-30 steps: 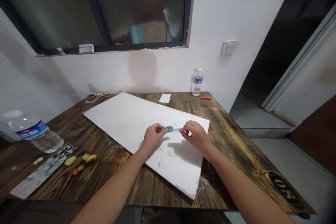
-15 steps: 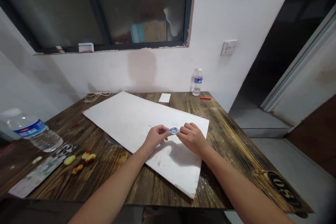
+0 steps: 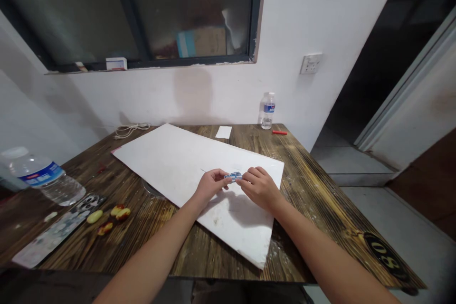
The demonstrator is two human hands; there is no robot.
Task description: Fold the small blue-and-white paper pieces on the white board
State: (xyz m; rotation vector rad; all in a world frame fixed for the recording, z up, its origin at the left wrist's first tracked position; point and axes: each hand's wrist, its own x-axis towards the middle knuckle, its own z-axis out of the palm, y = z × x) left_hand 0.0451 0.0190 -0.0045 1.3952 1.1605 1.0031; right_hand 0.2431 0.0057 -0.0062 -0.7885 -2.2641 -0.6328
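One blue-and-white piece [image 3: 233, 177], over the board [image 3: 160, 152]. Two hands on it: left hand [image 3: 211, 186] pinches its left end between thumb and fingers; right hand [image 3: 261, 186], fingers bent, pinches the right end. Forearms [image 3: 156, 242] angle inward from the near edge. One board, askew on the table [image 3: 149, 242]. Left: four fruits [image 3: 94, 217], one bottle [image 3: 67, 192]. Far side: second bottle [image 3: 267, 121]. Blue labels [image 3: 44, 175], text too small to read. Black disc [image 3: 386, 256], right: digits 0, 8.
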